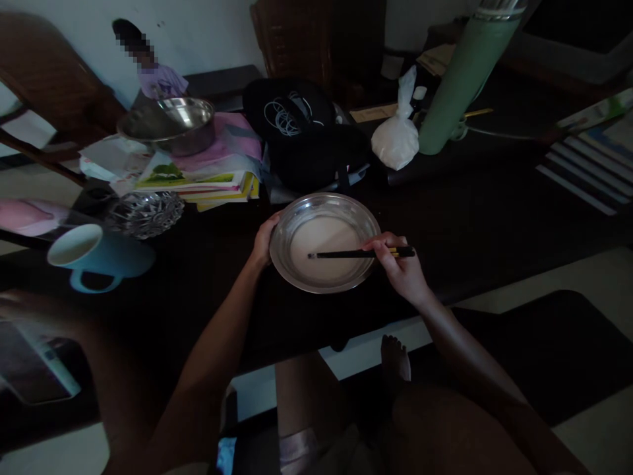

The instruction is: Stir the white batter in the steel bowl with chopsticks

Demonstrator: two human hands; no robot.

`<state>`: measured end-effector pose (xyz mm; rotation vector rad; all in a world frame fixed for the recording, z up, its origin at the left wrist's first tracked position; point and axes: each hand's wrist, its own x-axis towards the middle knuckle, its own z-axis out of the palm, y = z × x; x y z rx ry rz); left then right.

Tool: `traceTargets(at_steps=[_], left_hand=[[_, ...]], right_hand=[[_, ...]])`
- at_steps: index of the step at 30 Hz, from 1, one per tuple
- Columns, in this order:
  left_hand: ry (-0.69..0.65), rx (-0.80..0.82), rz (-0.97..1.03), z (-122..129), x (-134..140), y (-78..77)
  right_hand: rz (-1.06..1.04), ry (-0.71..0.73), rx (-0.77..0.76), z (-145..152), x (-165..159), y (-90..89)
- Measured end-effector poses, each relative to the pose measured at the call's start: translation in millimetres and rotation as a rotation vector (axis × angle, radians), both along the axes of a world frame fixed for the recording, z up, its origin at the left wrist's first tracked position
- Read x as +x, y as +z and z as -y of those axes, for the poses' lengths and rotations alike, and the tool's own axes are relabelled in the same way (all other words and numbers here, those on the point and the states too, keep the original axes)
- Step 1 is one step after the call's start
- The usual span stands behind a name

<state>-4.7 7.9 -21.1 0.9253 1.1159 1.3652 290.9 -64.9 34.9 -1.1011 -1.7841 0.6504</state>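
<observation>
A shallow steel bowl [325, 287] sits near the front edge of the dark table, holding a pale, whitish mixture [329, 231]. My left hand [266, 241] grips the bowl's left rim, thumb at the edge and the other fingers mostly hidden beneath it. Closed around a pair of dark chopsticks [346, 254], my right hand [401, 267] is at the bowl's right rim. The chopsticks reach leftward across the bowl, and their tips, coated in white, are at the pale mixture. Whether that mixture is powder or liquid is hard to tell in the dim light.
Left stand a light blue mug [111, 254], a glass dish [146, 214] and a metal basin [192, 135] on stacked books. Behind the bowl lie a black bag [316, 152], a tied bag of white powder [395, 142] and a green flask [465, 79]. Another person's hand [39, 316] is at a phone [37, 366].
</observation>
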Motion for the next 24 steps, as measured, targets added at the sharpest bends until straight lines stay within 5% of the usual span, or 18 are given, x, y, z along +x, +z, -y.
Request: traceTargets(at_steps=[5, 11, 16, 24], left_hand=[[0.002, -0.011, 0.014, -1, 0, -1.4], [-0.015, 0.007, -0.022, -1, 0, -1.3], [0.003, 0.008, -0.025, -1, 1, 0.4], [0.006, 0.02, -0.034, 0, 0, -0.4]], right_hand=[[0.064, -0.088, 0.1, -15, 0, -6.7], [0.037, -0.218, 0.088, -11, 30, 9.5], [-0.099, -0.107, -0.055, -4, 35, 17.3], [-0.058, 0.008, -0.016, -12, 9, -10.8]])
